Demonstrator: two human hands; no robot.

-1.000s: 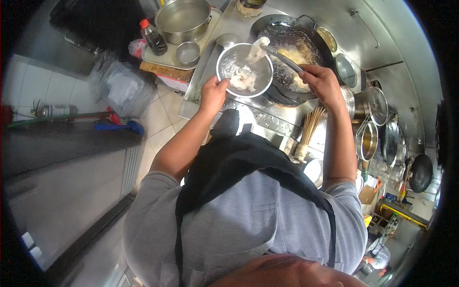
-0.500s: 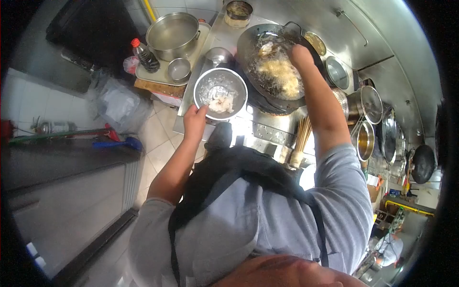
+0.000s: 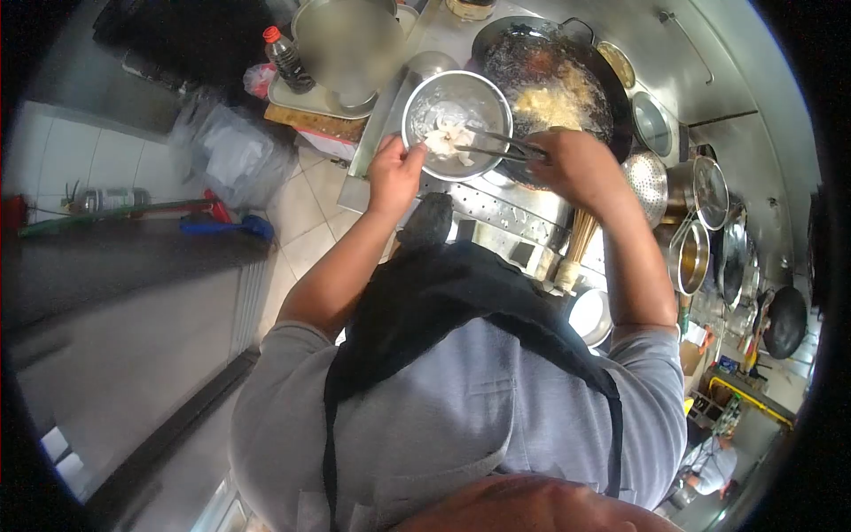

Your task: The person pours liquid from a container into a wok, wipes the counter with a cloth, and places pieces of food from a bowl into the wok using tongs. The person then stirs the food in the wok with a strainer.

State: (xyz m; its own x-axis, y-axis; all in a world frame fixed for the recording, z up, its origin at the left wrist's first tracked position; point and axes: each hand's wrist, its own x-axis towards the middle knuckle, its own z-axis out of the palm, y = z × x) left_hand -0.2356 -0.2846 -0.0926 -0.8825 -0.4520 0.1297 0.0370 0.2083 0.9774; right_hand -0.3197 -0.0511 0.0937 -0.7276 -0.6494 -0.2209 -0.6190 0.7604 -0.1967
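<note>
My left hand (image 3: pixel 394 173) grips the near-left rim of a metal bowl (image 3: pixel 487 96), thumb on the edge. Inside lie pale, wet, battered pieces (image 3: pixel 446 139). A pair of metal tongs (image 3: pixel 530 151) is held in my right hand (image 3: pixel 576 168), close by the wok's near edge. The tong tips reach over the bowl's right rim to the pale pieces. Behind the bowl and to its right, a large black wok (image 3: pixel 614 99) holds bubbling oil with golden fried pieces (image 3: pixel 551 108) in it.
A bottle with a red cap (image 3: pixel 288 60) stands on a tray at the left. To the right are a perforated strainer (image 3: pixel 645 184), steel pots (image 3: pixel 693 257) and a bundle of thin sticks (image 3: pixel 581 239). Another person (image 3: pixel 709 465) is at the far lower right.
My right hand has moved from over the wok to the left, and its tongs now reach into the bowl. My left hand still holds the bowl. The whole view has shifted somewhat.
</note>
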